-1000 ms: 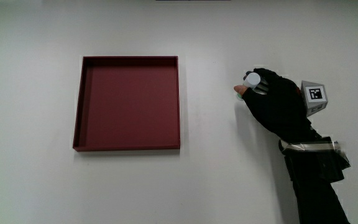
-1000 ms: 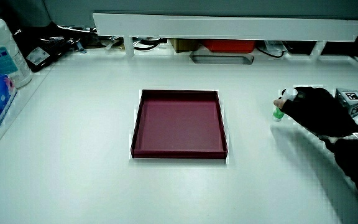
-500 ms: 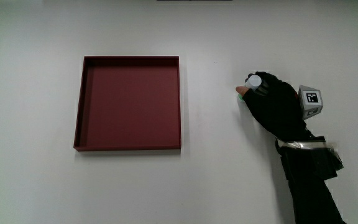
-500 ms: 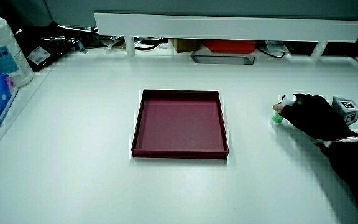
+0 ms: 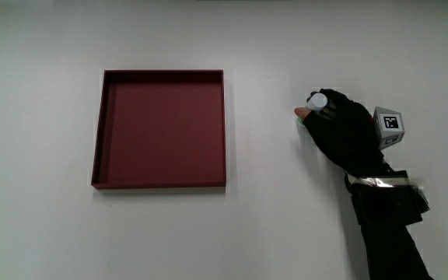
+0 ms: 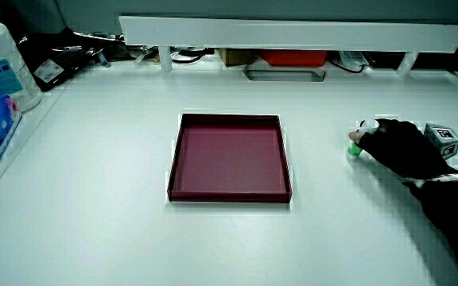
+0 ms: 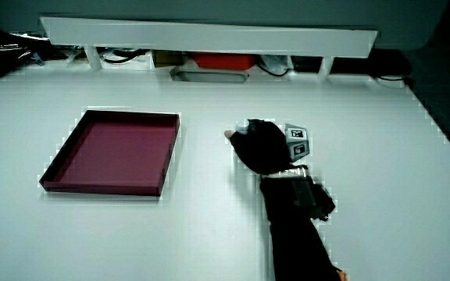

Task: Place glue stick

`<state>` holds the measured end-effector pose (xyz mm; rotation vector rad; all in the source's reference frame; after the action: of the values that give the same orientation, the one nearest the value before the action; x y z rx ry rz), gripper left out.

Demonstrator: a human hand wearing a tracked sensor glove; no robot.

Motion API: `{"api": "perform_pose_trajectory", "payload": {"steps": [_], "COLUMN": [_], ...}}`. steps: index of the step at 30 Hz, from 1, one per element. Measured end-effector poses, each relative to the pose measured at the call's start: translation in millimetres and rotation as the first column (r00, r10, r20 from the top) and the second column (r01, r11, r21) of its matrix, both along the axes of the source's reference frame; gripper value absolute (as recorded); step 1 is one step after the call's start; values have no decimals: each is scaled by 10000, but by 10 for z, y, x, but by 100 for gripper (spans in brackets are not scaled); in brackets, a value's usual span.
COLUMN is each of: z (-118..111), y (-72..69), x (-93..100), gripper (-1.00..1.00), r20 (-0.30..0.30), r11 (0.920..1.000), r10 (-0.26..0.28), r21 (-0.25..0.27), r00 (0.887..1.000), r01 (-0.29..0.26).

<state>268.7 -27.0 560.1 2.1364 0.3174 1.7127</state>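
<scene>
No word, brand or number is being shown clearly enough to be read. A black-and-white square code pattern, not text, is being displayed on the small grey cube (image 5: pixel 390 124) on the back of the black-gloved hand (image 5: pixel 347 134). Blue printing is being carried on the white plastic canister (image 6: pixel 1 63) at the worktop's edge, but its letters cannot be made out.
</scene>
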Motion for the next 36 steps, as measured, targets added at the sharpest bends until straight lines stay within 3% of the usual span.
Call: {"api": "perform_pose_trajectory", "payload": {"steps": [9, 15, 23, 24, 26, 31, 33, 34, 35, 36], "z": [-39, -12, -65, -77, -115, -374, -526, -583, -640, -669], "y": [10, 25, 56, 66, 112, 312, 425, 478, 549, 611], "x": [-12, 30, 74, 79, 117, 183, 177, 176, 172, 168], "gripper": [-49, -63, -81, -84, -88, -100, -100, -100, -100, -100], "r20": [150, 300, 111, 332, 206, -341, -741, -795, -1071, -1072], "r11": [9999, 9999, 9998, 9994, 9993, 9935, 9923, 9890, 9915, 9893], "r10": [63, 48, 184, 221, 332, 762, 789, 682, 620, 387], "r21": [-112, 111, -1, 242, 177, 878, 1014, 1366, 1204, 1437], "r00": [9999, 9995, 9998, 9992, 9992, 9965, 9941, 9945, 9923, 9935], "r01": [-61, -52, -184, -229, -335, -730, -712, -569, -489, -230]}}
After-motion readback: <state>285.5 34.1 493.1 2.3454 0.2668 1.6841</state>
